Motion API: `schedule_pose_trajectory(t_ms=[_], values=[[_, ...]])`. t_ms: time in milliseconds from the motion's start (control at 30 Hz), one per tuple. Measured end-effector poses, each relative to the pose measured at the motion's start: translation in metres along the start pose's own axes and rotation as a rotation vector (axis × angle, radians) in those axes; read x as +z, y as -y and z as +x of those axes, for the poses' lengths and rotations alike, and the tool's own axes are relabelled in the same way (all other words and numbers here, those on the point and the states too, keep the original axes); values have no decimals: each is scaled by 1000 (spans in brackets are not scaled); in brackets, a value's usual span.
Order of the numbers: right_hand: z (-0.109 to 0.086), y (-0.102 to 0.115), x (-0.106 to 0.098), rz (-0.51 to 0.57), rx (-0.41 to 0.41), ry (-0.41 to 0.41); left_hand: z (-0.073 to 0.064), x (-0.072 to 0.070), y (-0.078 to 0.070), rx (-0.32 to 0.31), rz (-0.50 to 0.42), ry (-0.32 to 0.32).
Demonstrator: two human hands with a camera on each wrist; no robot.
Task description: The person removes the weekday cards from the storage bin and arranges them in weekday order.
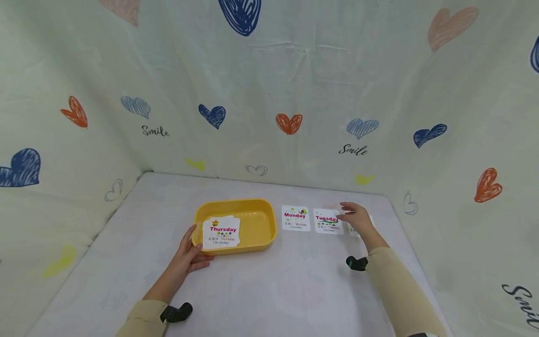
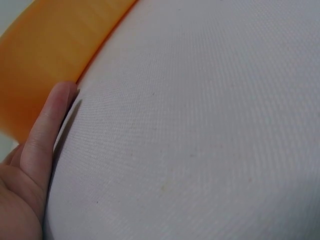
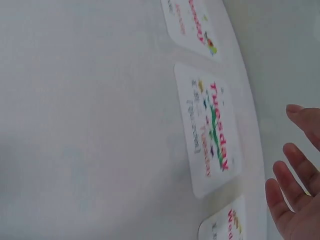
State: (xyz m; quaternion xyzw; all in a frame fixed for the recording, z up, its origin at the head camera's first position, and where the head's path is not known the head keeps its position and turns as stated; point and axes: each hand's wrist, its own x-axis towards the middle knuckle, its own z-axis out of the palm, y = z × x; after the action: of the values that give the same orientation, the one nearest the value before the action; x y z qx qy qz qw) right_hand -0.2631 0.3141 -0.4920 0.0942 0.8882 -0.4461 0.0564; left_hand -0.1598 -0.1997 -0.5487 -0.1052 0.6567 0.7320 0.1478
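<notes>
Left hand against left end of yellow tray

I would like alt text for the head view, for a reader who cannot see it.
A person's left hand holds a yellow tray with a Thursday card in it. To the right, on a white tabletop, lie a Monday card, a Tuesday card and a third card, partly hidden by the right hand. Heart-printed cloth hangs behind.
</notes>
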Motion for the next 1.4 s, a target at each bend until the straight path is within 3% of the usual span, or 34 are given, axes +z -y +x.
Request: schedule_pose_trajectory(t_ms=[233,567,900,1133,1400], values=[[-6,42,26,93,-112,89,0,0,-1,7,0,-2],[-21,99,75,119,-258,259,0,1,0,-8,-15,-14],[-26,133,115,181,-270,378,0,0,0,5,-3,1],[-29,147,137,187,-291,440,1,-1,1,-5,6,8],[-31,159,167,194,-256,503,0,-3,2,2,9,11]])
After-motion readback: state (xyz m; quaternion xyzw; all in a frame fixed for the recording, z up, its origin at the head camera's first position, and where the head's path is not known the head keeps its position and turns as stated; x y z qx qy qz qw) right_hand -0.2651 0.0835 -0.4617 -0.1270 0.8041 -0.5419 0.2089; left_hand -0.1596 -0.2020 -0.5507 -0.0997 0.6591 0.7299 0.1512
